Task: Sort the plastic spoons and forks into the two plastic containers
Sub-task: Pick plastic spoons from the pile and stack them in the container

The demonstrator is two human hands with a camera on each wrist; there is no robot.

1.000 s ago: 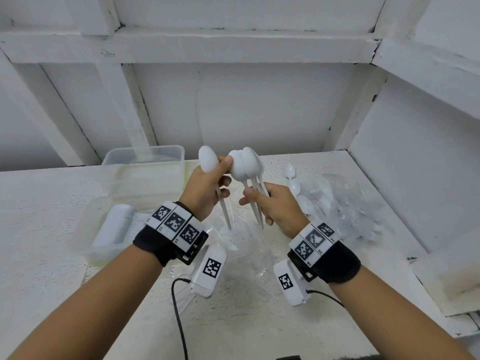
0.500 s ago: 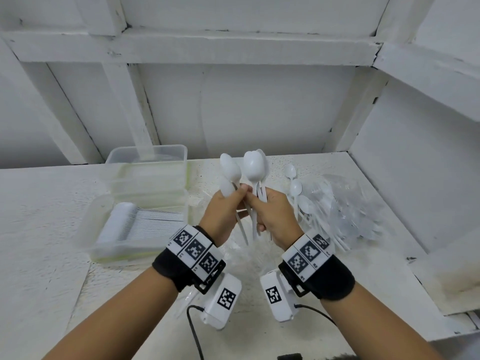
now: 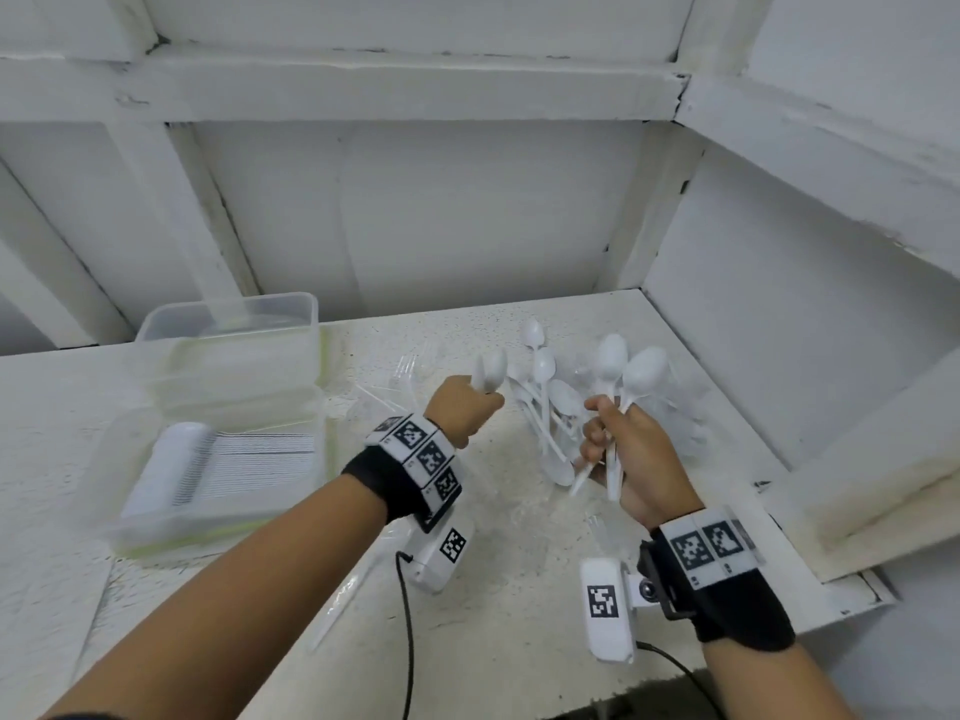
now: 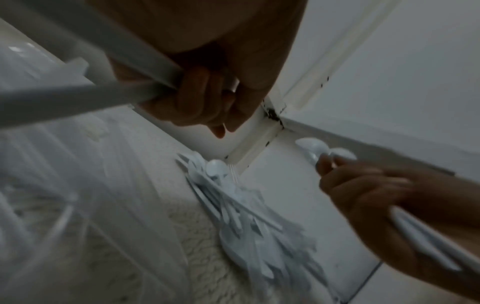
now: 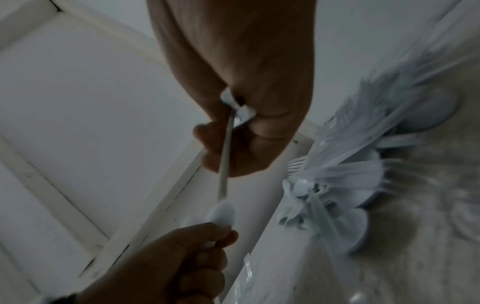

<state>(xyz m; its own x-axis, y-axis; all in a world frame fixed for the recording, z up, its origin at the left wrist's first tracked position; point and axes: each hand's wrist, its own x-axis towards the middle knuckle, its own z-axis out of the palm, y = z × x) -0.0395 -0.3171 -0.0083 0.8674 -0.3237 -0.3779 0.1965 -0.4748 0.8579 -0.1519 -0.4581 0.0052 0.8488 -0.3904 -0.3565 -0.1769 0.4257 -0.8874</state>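
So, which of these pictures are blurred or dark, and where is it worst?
Head view: bright, with slight motion blur on the left hand and container. Left wrist view: dim, handles smeared. Right wrist view: dim, the pile of spoons and forks streaked worst.

A white, rough-textured worktop (image 3: 509,574) is set into a corner enclosed by white panelled walls (image 3: 415,210) (framed with painted battens); a white beam (image 3: 363,90) is fixed overhead. Even, soft light is cast throughout.
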